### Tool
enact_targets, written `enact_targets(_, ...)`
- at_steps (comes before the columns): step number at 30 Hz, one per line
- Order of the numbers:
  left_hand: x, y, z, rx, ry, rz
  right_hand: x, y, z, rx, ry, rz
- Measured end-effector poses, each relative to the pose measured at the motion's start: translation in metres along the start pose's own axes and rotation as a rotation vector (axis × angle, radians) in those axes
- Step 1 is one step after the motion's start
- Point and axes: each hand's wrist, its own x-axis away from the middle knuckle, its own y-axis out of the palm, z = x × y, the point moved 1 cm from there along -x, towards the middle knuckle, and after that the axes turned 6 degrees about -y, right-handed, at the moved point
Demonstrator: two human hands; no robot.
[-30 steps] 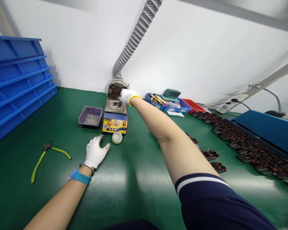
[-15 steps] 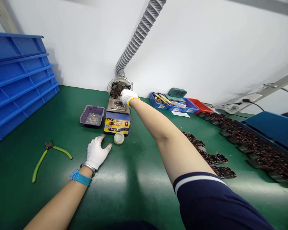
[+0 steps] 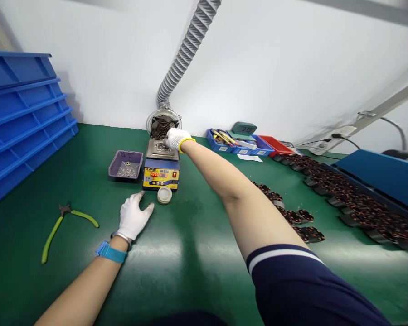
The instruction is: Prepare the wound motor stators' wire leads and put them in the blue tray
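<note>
A solder pot [image 3: 161,175] with a yellow front panel and lit red digits stands on the green bench. My right hand [image 3: 177,139], in a white glove with a yellow cuff, is over the pot's metal top, fingers closed. What they hold, if anything, is hidden. In front of the pot, my left hand [image 3: 134,216] lies on the bench in a white glove, thumb and fingers apart, holding nothing. A small round pale container [image 3: 164,195] sits close to its fingertips. Left of the pot is a purple tray [image 3: 111,168] with small metallic bits. Green-handled cutters [image 3: 65,210] lie open farther left.
A fan [image 3: 160,129] and grey duct hose [image 3: 185,50] rise behind the pot. Blue bins [image 3: 20,108] are stacked at left. Blue and red trays [image 3: 275,145] of pens stand at the back. Many copper-wound round parts [image 3: 347,194] fill the right side.
The whole view has shifted slightly, so the bench items appear a little farther left. My right hand is a touch lower at the pot's top. My left hand stays on the bench.
</note>
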Motion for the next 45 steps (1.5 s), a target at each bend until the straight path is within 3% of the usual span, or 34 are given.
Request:
enact_targets(9,0.000,0.004,-0.003,0.004,0.000,0.016,-0.010,-0.009,0.005,-0.006,0.025,0.067)
enact_targets(15,0.000,0.004,-0.003,0.000,-0.001,0.014,-0.021,0.004,0.000,-0.010,-0.001,0.076)
enact_targets(21,0.000,0.003,-0.002,0.000,-0.003,0.001,-0.013,0.011,-0.002,0.001,-0.031,0.068)
enact_targets(28,0.000,0.001,-0.001,0.007,0.000,0.001,0.001,0.004,-0.002,-0.004,-0.040,0.066)
enact_targets(35,0.000,0.002,-0.001,0.002,-0.004,-0.001,-0.005,-0.003,0.006,0.015,-0.023,0.137)
enact_targets(45,-0.001,0.003,-0.002,0.002,-0.009,-0.004,-0.004,0.013,-0.001,0.035,-0.001,0.119)
